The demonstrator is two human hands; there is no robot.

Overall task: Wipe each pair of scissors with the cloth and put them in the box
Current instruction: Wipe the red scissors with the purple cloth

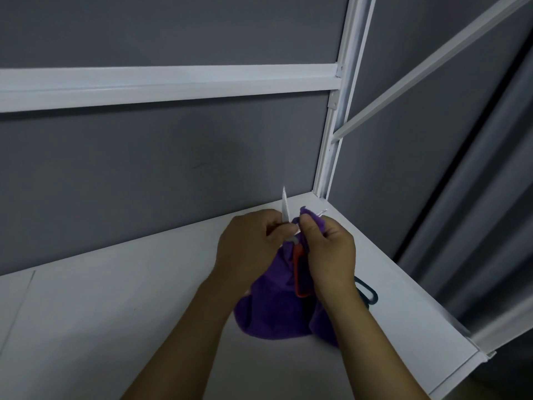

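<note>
A pair of red-handled scissors (298, 272) is held open above the white table (115, 307), one blade (285, 210) pointing up. My left hand (248, 249) grips the scissors near the pivot. My right hand (331, 249) pinches a purple cloth (271, 310) around the other blade, whose tip (322, 212) pokes out past the cloth. The rest of the cloth hangs down to the table. A dark-handled pair of scissors (367, 293) lies on the table behind my right forearm, mostly hidden. No box is in view.
A grey panel wall with a white horizontal rail (173, 85) and a white upright post (337, 111) backs the table. The table's right edge (450, 321) runs diagonally, with a grey curtain (476, 197) beyond it.
</note>
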